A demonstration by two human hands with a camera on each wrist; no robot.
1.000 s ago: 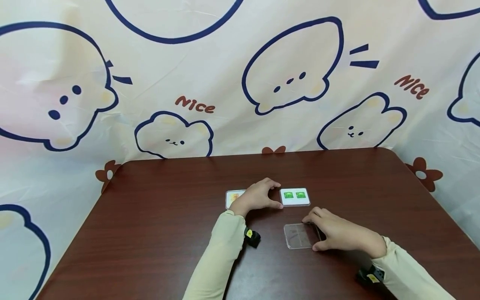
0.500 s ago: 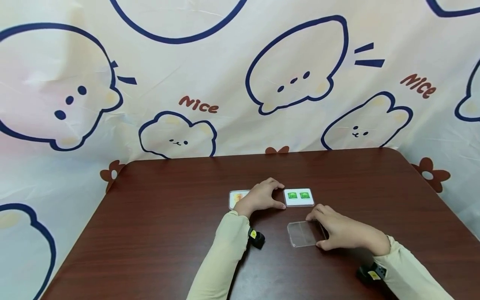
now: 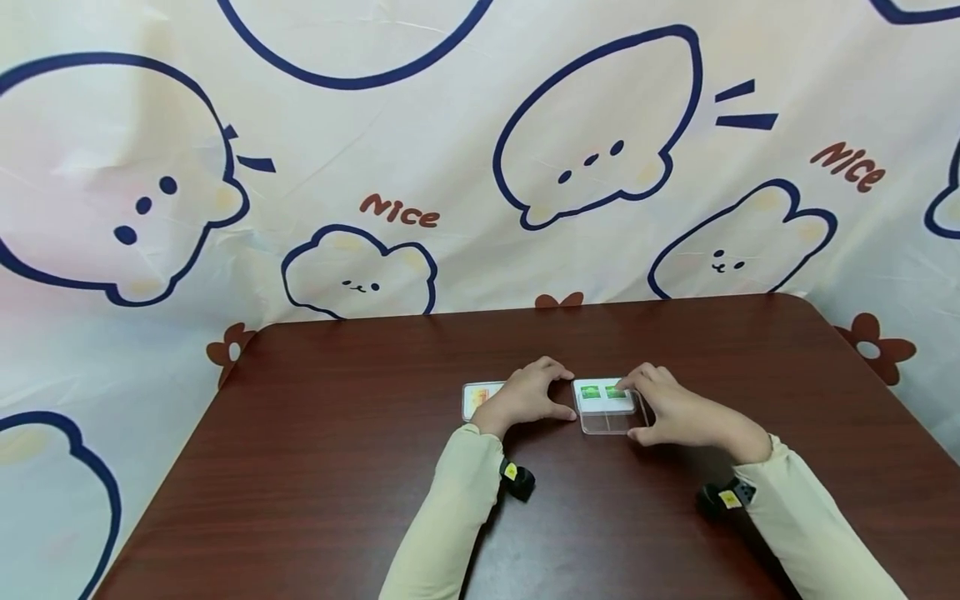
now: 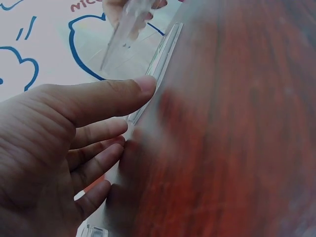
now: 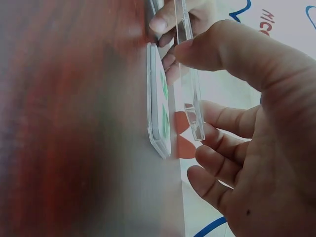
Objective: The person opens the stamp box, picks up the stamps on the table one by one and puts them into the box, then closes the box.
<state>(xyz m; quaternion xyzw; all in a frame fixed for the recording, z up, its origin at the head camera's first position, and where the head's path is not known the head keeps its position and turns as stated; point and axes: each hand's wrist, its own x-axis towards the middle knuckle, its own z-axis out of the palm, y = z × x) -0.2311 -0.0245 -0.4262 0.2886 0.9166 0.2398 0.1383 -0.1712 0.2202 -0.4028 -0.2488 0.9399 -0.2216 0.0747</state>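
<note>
A shallow case holding a white card with two green pictures (image 5: 159, 111) lies flat on the table. Above it, my right hand (image 3: 678, 412) pinches a clear plastic lid (image 5: 191, 94) by its right side, thumb on the near edge. In the right wrist view a gap shows between lid and case. My left hand (image 3: 525, 398) rests at the case's left end, thumb and fingers apart; whether they touch it is hard to tell. Partly hidden behind that hand, a second case with an orange picture (image 3: 477, 398) lies to the left.
The brown wooden table (image 3: 337, 467) has rounded far corners. A pale cloth (image 3: 465, 167) printed with blue-outlined animals and the word Nice hangs behind and beside it. Black wrist cameras (image 3: 519, 481) sit on both sleeves.
My right hand has carried the clear lid up and away from me, from the near side of the green-picture case to over it. The left hand has stayed in place.
</note>
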